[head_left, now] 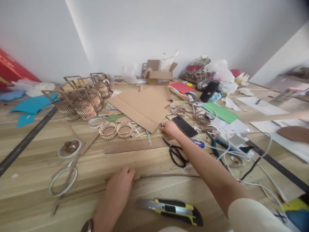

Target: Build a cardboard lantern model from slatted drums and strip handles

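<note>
My right hand [170,128] reaches forward to the near corner of a brown cardboard sheet [142,106]. Its fingers are pinched together, and what they hold is too small to make out. Beside it lie a black phone [184,126] and black-handled scissors [177,154]. Close to me, my left hand [119,185] rests on the wooden table with its fingers curled in and nothing visible in them. A yellow and black utility knife [172,210] lies to its right, blade out. Two striped rings of small sticks [107,130] stand side by side left of the cardboard.
Striped baskets with handles [84,108] crowd the back left. Rolls of tape [63,181] lie at left, one around brown balls [70,146]. White cables [228,151] tangle at right near green paper [220,112]. An open cardboard box [159,75] stands by the wall.
</note>
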The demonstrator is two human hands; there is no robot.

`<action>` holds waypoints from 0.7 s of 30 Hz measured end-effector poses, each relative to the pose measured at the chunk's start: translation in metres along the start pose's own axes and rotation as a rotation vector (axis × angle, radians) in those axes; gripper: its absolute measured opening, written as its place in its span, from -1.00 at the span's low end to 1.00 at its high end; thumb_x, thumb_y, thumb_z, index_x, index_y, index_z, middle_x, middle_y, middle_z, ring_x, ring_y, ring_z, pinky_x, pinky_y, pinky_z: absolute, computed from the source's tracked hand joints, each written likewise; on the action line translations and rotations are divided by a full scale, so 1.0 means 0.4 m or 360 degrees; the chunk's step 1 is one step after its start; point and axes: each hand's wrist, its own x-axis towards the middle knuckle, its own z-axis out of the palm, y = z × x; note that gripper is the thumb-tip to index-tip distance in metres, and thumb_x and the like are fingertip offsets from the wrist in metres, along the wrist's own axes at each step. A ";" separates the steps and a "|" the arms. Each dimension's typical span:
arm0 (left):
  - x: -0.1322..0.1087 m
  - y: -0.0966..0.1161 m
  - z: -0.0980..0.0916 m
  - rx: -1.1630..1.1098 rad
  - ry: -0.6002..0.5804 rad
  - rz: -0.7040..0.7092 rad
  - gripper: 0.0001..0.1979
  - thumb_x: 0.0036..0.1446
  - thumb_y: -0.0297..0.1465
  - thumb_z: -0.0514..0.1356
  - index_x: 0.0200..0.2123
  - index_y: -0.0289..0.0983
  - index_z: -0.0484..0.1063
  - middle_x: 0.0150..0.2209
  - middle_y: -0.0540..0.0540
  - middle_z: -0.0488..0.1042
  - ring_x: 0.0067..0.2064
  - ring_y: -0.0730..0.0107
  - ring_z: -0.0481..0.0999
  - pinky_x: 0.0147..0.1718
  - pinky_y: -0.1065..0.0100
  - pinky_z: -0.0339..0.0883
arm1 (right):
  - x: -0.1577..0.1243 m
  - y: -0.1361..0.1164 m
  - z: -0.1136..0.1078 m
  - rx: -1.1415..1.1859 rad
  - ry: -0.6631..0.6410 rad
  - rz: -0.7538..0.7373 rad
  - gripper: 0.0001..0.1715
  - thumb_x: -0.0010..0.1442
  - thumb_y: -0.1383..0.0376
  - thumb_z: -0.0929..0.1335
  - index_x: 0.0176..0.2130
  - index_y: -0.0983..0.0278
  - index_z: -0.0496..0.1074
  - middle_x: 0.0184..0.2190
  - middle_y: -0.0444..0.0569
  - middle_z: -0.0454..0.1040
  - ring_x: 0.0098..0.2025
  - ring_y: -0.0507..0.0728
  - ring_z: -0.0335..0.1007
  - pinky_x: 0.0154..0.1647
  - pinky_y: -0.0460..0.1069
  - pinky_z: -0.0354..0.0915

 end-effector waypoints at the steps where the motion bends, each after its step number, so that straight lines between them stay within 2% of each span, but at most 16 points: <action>1: -0.003 0.001 -0.003 -0.0005 -0.0011 -0.0007 -0.71 0.32 -0.55 -0.03 -0.16 -0.27 0.49 -0.11 -0.18 0.51 -0.07 0.16 0.54 -0.08 0.21 0.39 | -0.008 0.007 -0.006 -0.0020 -0.0032 0.0026 -0.63 0.32 0.18 0.36 0.08 0.27 0.39 0.07 0.07 0.43 -0.02 0.19 0.45 -0.04 0.16 0.43; 6: -0.031 0.014 -0.036 -0.0021 -0.0037 -0.0019 -0.74 0.27 -0.59 0.02 -0.14 -0.28 0.48 -0.08 -0.19 0.50 -0.03 0.17 0.52 -0.06 0.24 0.39 | -0.051 0.054 -0.047 -0.0087 -0.0127 0.0072 -0.61 0.32 0.18 0.37 0.08 0.31 0.39 0.05 0.09 0.44 -0.03 0.19 0.45 -0.05 0.17 0.43; 11: -0.045 0.014 -0.046 -0.0050 0.0042 0.0015 -0.75 0.27 -0.58 0.03 -0.12 -0.29 0.46 -0.06 -0.20 0.48 -0.02 0.13 0.51 -0.07 0.19 0.42 | -0.038 0.084 -0.068 -0.0108 -0.0175 0.0104 -0.66 0.34 0.17 0.34 0.04 0.29 0.42 -0.01 0.04 0.47 -0.10 0.15 0.48 -0.10 0.13 0.45; 15: -0.043 0.010 -0.030 -0.0082 -0.0005 -0.0023 -0.74 0.26 -0.59 0.03 -0.10 -0.27 0.46 -0.04 -0.20 0.45 0.00 0.13 0.51 -0.06 0.19 0.40 | -0.008 0.134 -0.104 -0.0102 -0.0088 0.0154 -0.64 0.32 0.18 0.36 0.06 0.27 0.41 0.05 0.05 0.44 -0.03 0.19 0.45 -0.05 0.15 0.43; 21: -0.018 0.008 -0.008 -0.0036 -0.0080 -0.0067 -0.76 0.30 -0.52 0.02 -0.06 -0.27 0.42 -0.02 -0.21 0.42 -0.07 0.15 0.54 -0.12 0.19 0.42 | 0.078 0.265 -0.166 -0.0080 0.0084 0.0512 -0.60 0.32 0.18 0.36 0.09 0.29 0.38 0.07 0.07 0.43 -0.02 0.20 0.45 -0.04 0.17 0.43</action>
